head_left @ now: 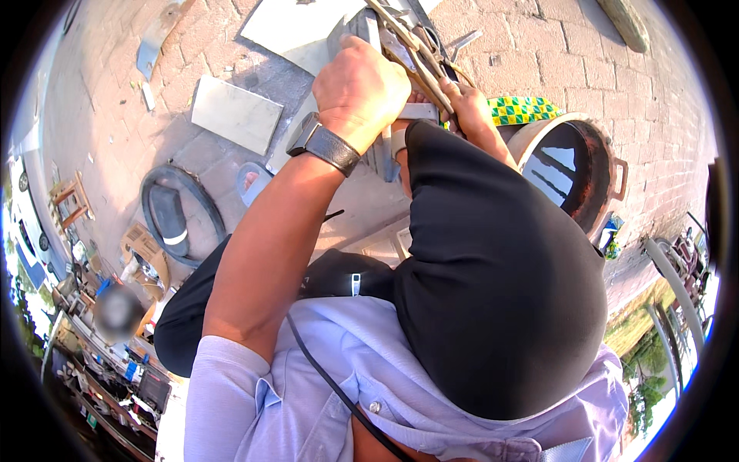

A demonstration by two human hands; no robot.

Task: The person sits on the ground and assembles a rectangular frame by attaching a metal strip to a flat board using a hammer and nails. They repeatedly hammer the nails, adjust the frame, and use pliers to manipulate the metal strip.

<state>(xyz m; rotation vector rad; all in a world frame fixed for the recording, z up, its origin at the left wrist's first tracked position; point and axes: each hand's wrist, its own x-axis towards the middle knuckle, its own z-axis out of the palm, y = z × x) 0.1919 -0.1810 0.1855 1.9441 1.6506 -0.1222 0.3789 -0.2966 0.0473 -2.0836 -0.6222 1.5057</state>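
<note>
Two hands meet the work near the upper edge, and plenty of it is out of sight. The left hand (362,81) is curled in a fist, knuckles up, fingertips tucked underneath; whether it grips anything, I cannot tell. It sits right by a grey, straight-edged block (346,37), partly covered by that fist. Across to the right hand (473,115), fingers drawn in narrow around the lower end of some slender brown strips (422,58); the bent knee in smooth black trousers (500,269) cuts off part of the forearm. Those strips run up and away, overlapping in a tangle, their far ends lost near the border, and what they are made of is hard to say.

Beside the right hand, a glossy green-and-yellow checked piece (523,110) disappears partly behind a round basin (595,138), rust-brown and rough inside, a lug handle on its side, dark liquid throwing back reflections. Over on the left, a pale, flat rectangular slab (237,115) with faint mottling lies on coarse brick paving (608,69). Lower down, a dark, rubbery-looking loop (146,204) curves round, and the clutter at the far left bends into the lens rim, too small to sort out.
</note>
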